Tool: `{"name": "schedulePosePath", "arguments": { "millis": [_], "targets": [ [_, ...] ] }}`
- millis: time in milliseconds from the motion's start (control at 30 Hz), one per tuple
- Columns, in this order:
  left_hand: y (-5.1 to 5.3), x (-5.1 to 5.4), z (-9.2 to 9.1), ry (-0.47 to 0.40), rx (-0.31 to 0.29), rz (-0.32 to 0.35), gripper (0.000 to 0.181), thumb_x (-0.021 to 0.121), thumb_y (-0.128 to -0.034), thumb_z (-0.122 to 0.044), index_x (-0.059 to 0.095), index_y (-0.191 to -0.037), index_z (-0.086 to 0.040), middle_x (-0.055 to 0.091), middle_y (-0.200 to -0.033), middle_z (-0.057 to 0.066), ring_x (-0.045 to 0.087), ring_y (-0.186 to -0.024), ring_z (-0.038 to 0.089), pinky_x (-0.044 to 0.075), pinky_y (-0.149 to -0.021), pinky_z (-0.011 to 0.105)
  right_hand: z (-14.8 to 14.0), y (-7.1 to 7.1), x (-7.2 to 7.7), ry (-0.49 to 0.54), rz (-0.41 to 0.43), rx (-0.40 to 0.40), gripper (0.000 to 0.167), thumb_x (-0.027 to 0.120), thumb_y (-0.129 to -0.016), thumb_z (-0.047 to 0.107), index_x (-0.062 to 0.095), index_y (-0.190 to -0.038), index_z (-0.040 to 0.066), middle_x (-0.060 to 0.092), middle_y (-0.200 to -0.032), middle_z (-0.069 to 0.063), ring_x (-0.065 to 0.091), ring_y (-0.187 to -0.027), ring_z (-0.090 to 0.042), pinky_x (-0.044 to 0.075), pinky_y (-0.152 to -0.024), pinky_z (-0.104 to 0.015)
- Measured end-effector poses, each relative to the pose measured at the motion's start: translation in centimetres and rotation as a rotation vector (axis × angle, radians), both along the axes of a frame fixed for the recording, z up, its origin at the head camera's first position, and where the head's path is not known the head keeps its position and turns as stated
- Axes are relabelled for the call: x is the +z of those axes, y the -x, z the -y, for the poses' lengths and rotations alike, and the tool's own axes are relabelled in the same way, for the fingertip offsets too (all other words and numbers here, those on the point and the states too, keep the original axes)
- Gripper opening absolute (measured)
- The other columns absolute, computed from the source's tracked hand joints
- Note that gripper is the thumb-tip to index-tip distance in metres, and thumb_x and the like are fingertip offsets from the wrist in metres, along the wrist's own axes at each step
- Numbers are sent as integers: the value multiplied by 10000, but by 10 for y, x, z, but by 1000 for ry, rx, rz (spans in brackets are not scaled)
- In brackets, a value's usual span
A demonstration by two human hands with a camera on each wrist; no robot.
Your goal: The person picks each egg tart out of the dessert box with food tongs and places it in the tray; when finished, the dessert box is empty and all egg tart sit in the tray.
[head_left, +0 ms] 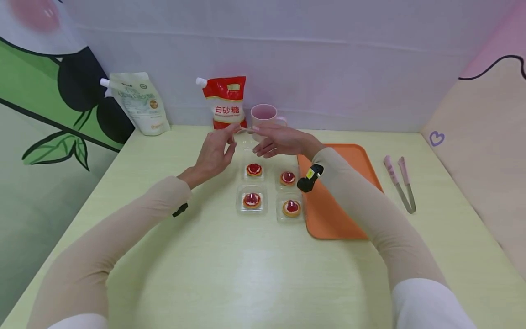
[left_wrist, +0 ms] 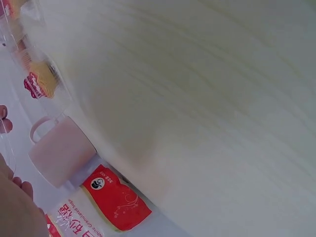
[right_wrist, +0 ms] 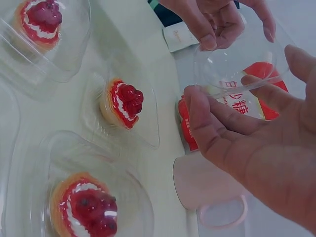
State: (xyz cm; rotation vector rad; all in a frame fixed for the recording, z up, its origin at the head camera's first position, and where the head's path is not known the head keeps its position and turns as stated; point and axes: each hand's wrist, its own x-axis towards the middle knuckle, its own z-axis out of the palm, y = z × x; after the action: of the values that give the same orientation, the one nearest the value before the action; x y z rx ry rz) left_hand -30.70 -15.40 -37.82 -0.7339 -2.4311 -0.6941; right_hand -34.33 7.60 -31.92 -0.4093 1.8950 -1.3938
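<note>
Over the back of the table, my left hand (head_left: 214,153) and right hand (head_left: 281,139) hold a clear plastic lid (right_wrist: 232,74) between them. In the right wrist view, the left thumb and fingers (right_wrist: 208,42) grip its far rim, while the right thumb and fingers (right_wrist: 200,106) hold the near side. Below the hands stand several red-topped fruit tarts in clear plastic boxes. The back-left tart (head_left: 254,170) sits in a box that looks uncovered. Clear covers show over the front-left tart (head_left: 252,199) and the front-right tart (head_left: 291,208). The left wrist view only partly shows the hands.
Behind the hands stand a pink mug (head_left: 264,113) and a red-and-white sugar bag (head_left: 228,103). A pale spouted pouch (head_left: 141,105) is at the back left. An orange tray (head_left: 333,214) lies under the right forearm, with pink-handled tongs (head_left: 400,183) farther right.
</note>
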Motion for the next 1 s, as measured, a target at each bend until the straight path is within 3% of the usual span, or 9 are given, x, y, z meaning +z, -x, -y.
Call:
{"name": "schedulePosePath", "arguments": {
  "millis": [133, 367, 567, 733, 867, 1000],
  "targets": [
    [1, 3, 2, -22, -6, 36, 564, 628, -948, -70, 466, -1481, -156, 666, -992, 122, 589, -883, 261, 520, -916, 444, 4, 0, -1, 9, -19, -34, 561, 367, -1049, 499, 373, -1521, 195, 614, -1308, -222, 523, -1299, -440, 472, -1058, -434],
    [4, 12, 8, -36, -4, 140, 634, 617, -956, -85, 395, -1537, -208, 660, -1025, 102, 579, -847, 237, 568, -879, 420, 12, 1, -1, 29, -37, -113, 606, 359, -1049, 514, 328, -1529, 146, 581, -1363, -254, 533, -1297, -436, 489, -1031, -404],
    [9, 24, 16, -6, 22, 216, 653, 606, -953, -50, 370, -1544, -197, 617, -940, 132, 554, -836, 287, 545, -825, 427, 20, 5, -2, 35, -139, -119, 547, 414, -1074, 330, 259, -1574, 171, 606, -1291, -238, 604, -1197, -397, 505, -1016, -420],
    [14, 29, 24, -16, 48, 336, 694, 605, -961, -77, 305, -1569, -224, 617, -972, 118, 553, -837, 261, 551, -813, 390, 28, 9, -6, 31, -217, -137, 584, 468, -1028, 65, 273, -1571, 156, 603, -1284, -304, 640, -1111, -413, 533, -977, -417],
    [16, 34, 31, -33, 63, 442, 697, 593, -972, -97, 277, -1578, -233, 601, -973, 118, 537, -820, 261, 525, -760, 317, 37, 14, -9, -28, -316, -137, 565, 512, -1012, 57, 332, -1540, 147, 666, -1192, -256, 644, -1098, -437, 556, -927, -405],
    [19, 35, 40, -59, 77, 534, 681, 576, -985, -102, 270, -1581, -222, 585, -1007, 145, 523, -853, 270, 490, -736, 266, 44, 17, -13, -57, -363, -136, 561, 558, -1002, 86, 357, -1523, 145, 701, -1126, -210, 658, -1077, -426, 523, -976, -485]
  ]
}}
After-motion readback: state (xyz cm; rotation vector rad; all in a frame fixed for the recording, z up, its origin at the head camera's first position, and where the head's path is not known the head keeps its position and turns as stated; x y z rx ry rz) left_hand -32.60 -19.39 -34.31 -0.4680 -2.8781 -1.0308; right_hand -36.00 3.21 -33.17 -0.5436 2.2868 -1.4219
